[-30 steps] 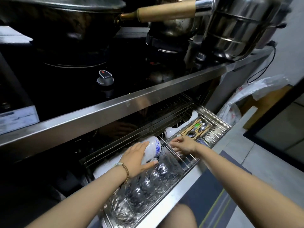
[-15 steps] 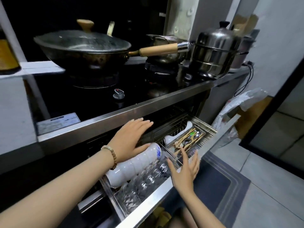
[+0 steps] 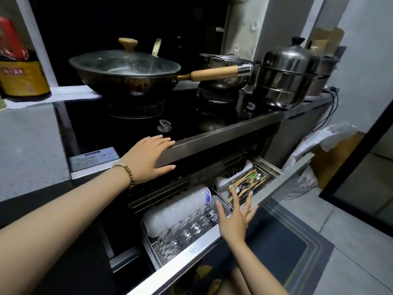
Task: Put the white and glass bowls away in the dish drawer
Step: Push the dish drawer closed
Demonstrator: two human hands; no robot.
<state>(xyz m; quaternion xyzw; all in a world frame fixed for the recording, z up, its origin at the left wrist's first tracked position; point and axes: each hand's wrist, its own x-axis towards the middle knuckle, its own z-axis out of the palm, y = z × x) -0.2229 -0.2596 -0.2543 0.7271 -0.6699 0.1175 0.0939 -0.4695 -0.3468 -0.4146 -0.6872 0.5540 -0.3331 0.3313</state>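
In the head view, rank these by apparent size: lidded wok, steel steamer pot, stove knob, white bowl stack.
1. Lidded wok, largest.
2. Steel steamer pot and white bowl stack: similar, and the stack sits nearer the camera, so unranked.
3. Stove knob, smallest.

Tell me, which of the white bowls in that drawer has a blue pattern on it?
The end bowl of the white row, nearest the cutlery tray. Its blue pattern shows; the others look plain white.

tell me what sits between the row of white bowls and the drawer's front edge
In the head view, a row of glass bowls stands on edge between the white bowls and the drawer front. The right hand hovers open by that front edge.
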